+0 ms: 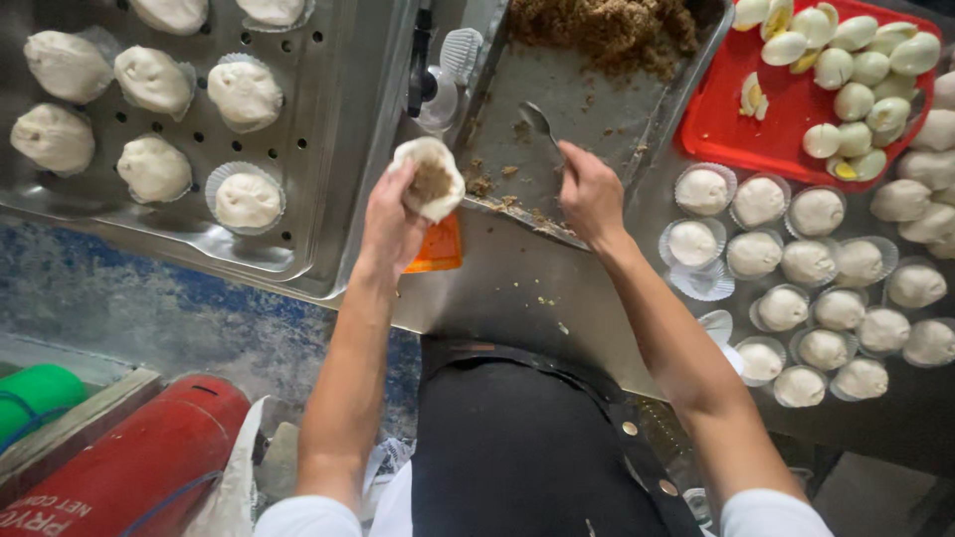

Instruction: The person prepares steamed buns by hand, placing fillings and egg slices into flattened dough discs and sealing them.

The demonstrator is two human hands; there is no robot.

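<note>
1. Nearest the camera, low in the view: a black apron [507, 447] on the person's front, with both bare forearms reaching up and away over it.
2. Lower left, on the floor side: a red cylinder [149, 457] lying flat, a green roll [35, 398] beside it, and a blue-mottled floor [149, 318].
3. Left hand [393, 214]: fingers curled into a cup around a dough wrapper [430, 179], gripping it from beneath; the wrapper lies open on top, showing brown filling in its hollow. It sits above the table edge, just over an orange object [438, 247].
4. Right hand [589, 194]: closed around the handle of a metal spoon [542, 124], whose bowl rests on the filling tray well short of the heap.
5. Steel table [517, 288]: bare stretch between the arms, flecked with crumbs.
6. Right of the right forearm: rows of dough balls [826, 288] in white paper cups, with a few empty cups [704, 281] nearby.
7. Left, farther off: perforated steel tray [318, 149] carrying shaped buns [247, 94] in paper cups.
8. Centre, far: shallow metal tray [587, 99] with a heap of brown minced filling [607, 30] at its far end.
9. Far right: red tray [716, 124] bearing peeled boiled eggs [856, 70], some cut.
</note>
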